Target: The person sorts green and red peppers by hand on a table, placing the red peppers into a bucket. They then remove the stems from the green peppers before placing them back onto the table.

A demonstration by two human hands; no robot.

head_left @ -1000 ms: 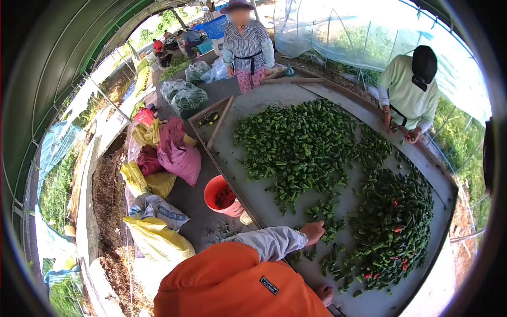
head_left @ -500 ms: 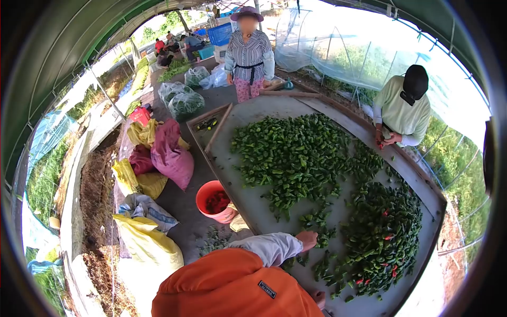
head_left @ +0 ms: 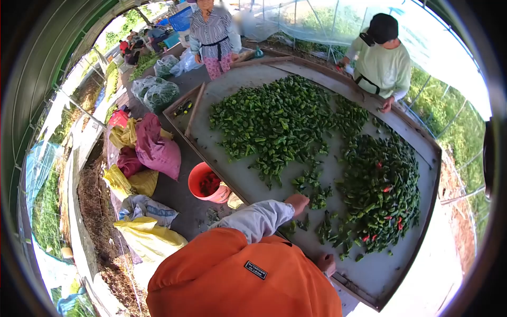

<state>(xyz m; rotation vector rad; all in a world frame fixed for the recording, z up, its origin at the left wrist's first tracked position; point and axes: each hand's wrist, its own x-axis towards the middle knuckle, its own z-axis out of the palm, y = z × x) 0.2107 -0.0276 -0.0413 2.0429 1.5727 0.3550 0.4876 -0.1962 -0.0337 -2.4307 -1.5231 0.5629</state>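
Note:
Green peppers (head_left: 274, 127) lie in a broad heap on the grey sorting table (head_left: 232, 87). A second pepper heap (head_left: 383, 201), with a few red ones in it, lies nearer on the right. My left hand (head_left: 297, 203), in a pale sleeve, is over the table beside a small cluster of peppers (head_left: 319, 195); its fingers look curled, and whatever they hold is hidden. By the near edge is my right hand (head_left: 326, 263), closed, its contents not visible. Part of it is hidden by the orange vest (head_left: 243, 280).
A red bucket (head_left: 203, 182) with red peppers stands left of the table. Pink and yellow sacks (head_left: 158, 148) lie farther left. One person (head_left: 214, 37) stands at the far end, another (head_left: 383, 63) along the right edge. A wooden rim (head_left: 198, 150) borders the table.
The view has shifted. My left hand has drawn back slightly from the small pepper cluster, and my right hand shows more. The person on the right has moved their hands apart.

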